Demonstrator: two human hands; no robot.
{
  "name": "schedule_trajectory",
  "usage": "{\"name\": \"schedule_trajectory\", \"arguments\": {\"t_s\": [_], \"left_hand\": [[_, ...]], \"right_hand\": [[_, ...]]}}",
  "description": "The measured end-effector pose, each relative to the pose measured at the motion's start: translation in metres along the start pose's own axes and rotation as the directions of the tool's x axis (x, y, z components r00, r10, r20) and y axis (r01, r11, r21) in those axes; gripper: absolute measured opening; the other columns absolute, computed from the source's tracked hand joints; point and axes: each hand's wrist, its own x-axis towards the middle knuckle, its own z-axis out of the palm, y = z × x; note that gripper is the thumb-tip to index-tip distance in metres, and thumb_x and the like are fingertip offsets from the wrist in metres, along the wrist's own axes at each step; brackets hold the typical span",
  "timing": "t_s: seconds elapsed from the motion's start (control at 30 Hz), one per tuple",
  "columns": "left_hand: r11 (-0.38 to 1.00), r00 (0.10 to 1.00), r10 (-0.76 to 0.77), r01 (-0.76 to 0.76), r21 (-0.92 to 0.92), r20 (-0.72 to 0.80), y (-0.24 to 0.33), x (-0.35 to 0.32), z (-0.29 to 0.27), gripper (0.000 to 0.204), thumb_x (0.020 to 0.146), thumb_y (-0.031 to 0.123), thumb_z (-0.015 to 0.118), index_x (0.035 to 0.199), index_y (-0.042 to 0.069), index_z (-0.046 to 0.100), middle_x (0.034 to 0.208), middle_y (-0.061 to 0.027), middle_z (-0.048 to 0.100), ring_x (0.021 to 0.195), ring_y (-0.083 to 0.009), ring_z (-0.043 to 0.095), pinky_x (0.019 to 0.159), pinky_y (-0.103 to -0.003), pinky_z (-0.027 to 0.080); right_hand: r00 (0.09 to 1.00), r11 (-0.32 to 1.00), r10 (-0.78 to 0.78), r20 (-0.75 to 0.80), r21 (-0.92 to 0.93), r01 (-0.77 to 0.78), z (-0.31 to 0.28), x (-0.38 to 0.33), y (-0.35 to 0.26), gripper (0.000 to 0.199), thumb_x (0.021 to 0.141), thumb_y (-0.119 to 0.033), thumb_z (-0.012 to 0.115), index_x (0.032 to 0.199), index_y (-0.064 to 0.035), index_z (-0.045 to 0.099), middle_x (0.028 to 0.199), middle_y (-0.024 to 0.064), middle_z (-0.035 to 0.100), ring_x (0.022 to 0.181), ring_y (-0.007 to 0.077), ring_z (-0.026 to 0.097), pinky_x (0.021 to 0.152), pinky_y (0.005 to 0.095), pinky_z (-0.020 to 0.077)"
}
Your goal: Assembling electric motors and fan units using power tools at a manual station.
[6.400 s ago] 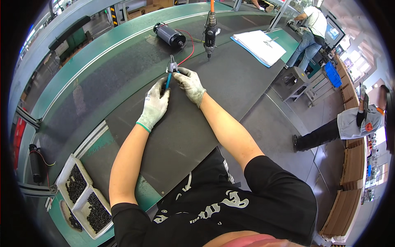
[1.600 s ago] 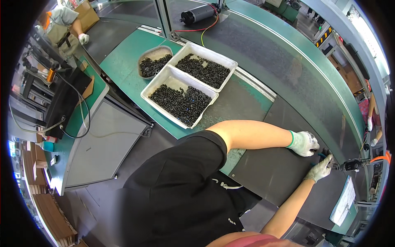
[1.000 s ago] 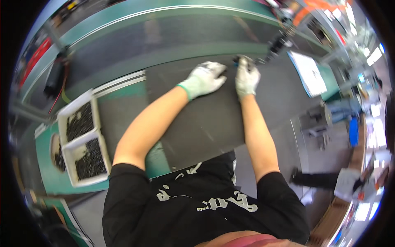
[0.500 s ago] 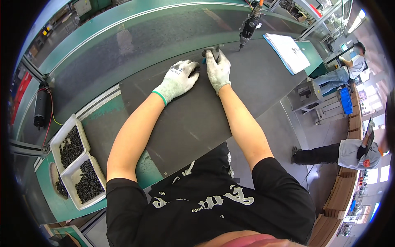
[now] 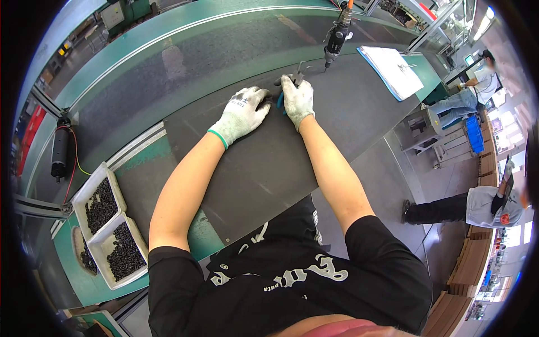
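Head view, the only one: the white-gloved right hand (image 5: 298,100) has its grip clamped on blue-handled metal pliers (image 5: 298,75), head pointing far, over the flat dark-grey board (image 5: 252,180) that lies on the green bench (image 5: 206,236); tool tips look slightly apart, nothing visible btwn them, tho they're small here; the white-gloved left hand (image 5: 240,115), green-cuffed, is on or just above same board, left of the pliers & a bit nearer; its grip is apart, thumb clear of the curled fingers, nothing seen in it.

Progress, as far as shown: pliers are in hand, that much is done; no workpiece shows under either hand, so prob. no cut or squeeze is under way; the black cylindrical motor (image 5: 59,153) w/ thin red & yellow wires (image 5: 74,150) sits at left by the dark curved belt (image 5: 129,90), well apart from both hands; can't tell if its wiring is finished or how much is left.

Rest: white plastic trays (image 5: 108,226) of small black parts, near left, mostly full; beige oval dish (image 5: 77,241) just left of them; black hanging power screwdriver (image 5: 336,39), far & right of pliers, no hand on it; blue-edged clipboard w/ white sheets (image 5: 391,73) farther right, untouched.
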Motion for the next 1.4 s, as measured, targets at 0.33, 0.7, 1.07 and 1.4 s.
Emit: {"name": "schedule_trajectory", "arguments": {"t_s": [0.33,0.7,1.07,1.4], "left_hand": [[1.000,1.000,0.002,-0.002,0.017,0.002,0.000,-0.002,-0.002,0.032,0.093,0.027,0.056,0.114,0.005,0.066,0.113,-0.0146,0.064,0.111,-0.0338,0.058,0.098,-0.044,0.046],[1.000,1.000,0.001,-0.002,0.027,0.007,-0.003,-0.004,-0.002,0.032,0.092,0.027,0.057,0.115,0.007,0.067,0.113,-0.0140,0.064,0.111,-0.0337,0.058,0.099,-0.043,0.046],[0.999,0.999,0.040,-0.040,0.018,0.011,-0.001,-0.005,-0.003,0.032,0.090,0.025,0.059,0.115,0.007,0.067,0.112,-0.0142,0.064,0.111,-0.0338,0.057,0.098,-0.043,0.046],[0.997,0.997,0.071,-0.071,0.009,0.004,0.003,-0.004,-0.006,0.029,0.089,0.021,0.061,0.112,0.005,0.068,0.106,-0.0164,0.064,0.106,-0.0349,0.058,0.095,-0.042,0.046]], "right_hand": [[0.968,0.979,-0.143,-0.207,0.114,0.169,0.011,-0.009,-0.015,0.024,0.093,-0.023,0.062,0.093,-0.0007,0.072,0.078,0.0087,0.070,0.074,0.0146,0.062,0.072,0.0305,0.0501],[0.978,0.987,-0.110,-0.178,0.098,0.129,0.014,-0.012,-0.018,0.032,0.091,-0.029,0.063,0.092,0.0020,0.071,0.079,0.0154,0.070,0.075,0.0273,0.068,0.074,0.0374,0.0512],[0.972,0.990,-0.138,-0.191,-0.010,0.139,0.010,-0.012,-0.015,0.032,0.092,-0.028,0.063,0.089,0.0020,0.071,0.078,0.0161,0.071,0.074,0.0286,0.068,0.073,0.0374,0.0511],[0.985,0.976,-0.056,-0.165,0.197,0.089,0.015,-0.002,0.006,0.029,0.092,-0.027,0.063,0.086,0.0002,0.072,0.075,0.0149,0.070,0.071,0.0239,0.067,0.071,0.0369,0.0507]]}}
